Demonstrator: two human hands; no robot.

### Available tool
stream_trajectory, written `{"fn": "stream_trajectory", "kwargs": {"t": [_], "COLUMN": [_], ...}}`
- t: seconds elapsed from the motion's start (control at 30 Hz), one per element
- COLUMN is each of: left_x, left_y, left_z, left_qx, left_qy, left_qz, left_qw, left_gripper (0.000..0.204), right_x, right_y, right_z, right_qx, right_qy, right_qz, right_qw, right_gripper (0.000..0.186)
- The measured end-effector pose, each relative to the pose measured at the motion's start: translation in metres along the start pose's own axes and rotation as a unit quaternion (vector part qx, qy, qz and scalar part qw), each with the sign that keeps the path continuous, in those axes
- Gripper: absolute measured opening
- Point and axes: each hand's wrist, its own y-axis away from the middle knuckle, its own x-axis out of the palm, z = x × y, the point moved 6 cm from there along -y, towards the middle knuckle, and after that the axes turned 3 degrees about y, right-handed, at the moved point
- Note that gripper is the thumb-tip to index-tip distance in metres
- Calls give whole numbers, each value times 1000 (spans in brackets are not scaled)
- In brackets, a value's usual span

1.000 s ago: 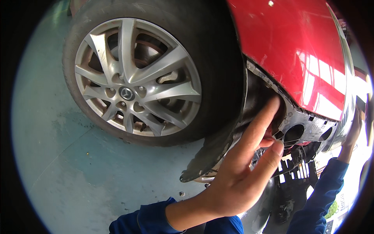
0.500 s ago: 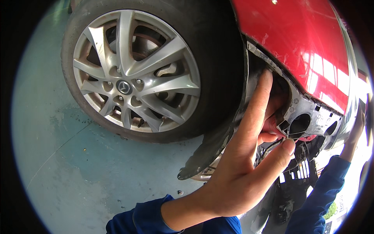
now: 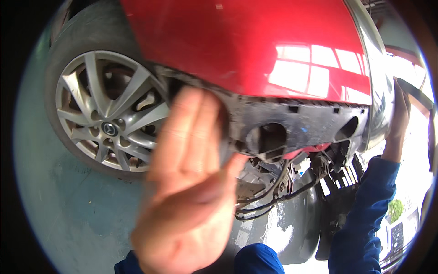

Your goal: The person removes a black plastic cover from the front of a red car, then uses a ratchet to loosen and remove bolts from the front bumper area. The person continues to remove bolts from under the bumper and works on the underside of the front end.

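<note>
The person's left hand (image 3: 187, 182), blurred and nearest to view, is spread flat, fingers straight and close together, with nothing visible in its hold; whether the fingertips touch the car is unclear. Just right of its thumb is a dark bracket (image 3: 315, 122) with round openings, and above the fingers is the red body panel (image 3: 219, 50). Dark cables (image 3: 296, 195) hang to the hand's right. A silver-spoked wheel (image 3: 109, 129) stands to its left. Well to its right, the right hand (image 3: 399, 109) is at a shiny curved part (image 3: 379, 73); its grip cannot be made out. Greenish floor (image 3: 82, 219) lies beyond the left hand, to its left.
</note>
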Motion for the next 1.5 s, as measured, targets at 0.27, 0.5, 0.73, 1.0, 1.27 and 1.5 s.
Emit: {"fn": "stream_trajectory", "kwargs": {"t": [0.27,0.5,0.73,1.0,1.27,1.5], "left_x": [20,22,20,16,28,26], "left_y": [9,-10,-13,-10,-9,-10], "left_z": [-14,-12,-20,-14,-11,-7], "left_qx": [-48,-113,-55,1,30,12], "left_qy": [-45,-71,-174,-251,-361,-400], "left_qz": [-198,-168,-305,-307,-258,-254], "left_qw": [978,977,935,918,896,881], "left_gripper": [72,55,43,31,27,22], "right_x": [6,10,12,-3,104,106], "right_y": [5,9,19,80,466,590], "right_z": [22,18,29,37,100,58], "right_qx": [51,87,77,-47,34,36], "right_qy": [13,-46,-30,56,-191,-57], "right_qz": [-5,1,20,-78,594,866], "right_qw": [999,995,996,994,781,495], "right_gripper": [40,38,39,38,25,39]}}
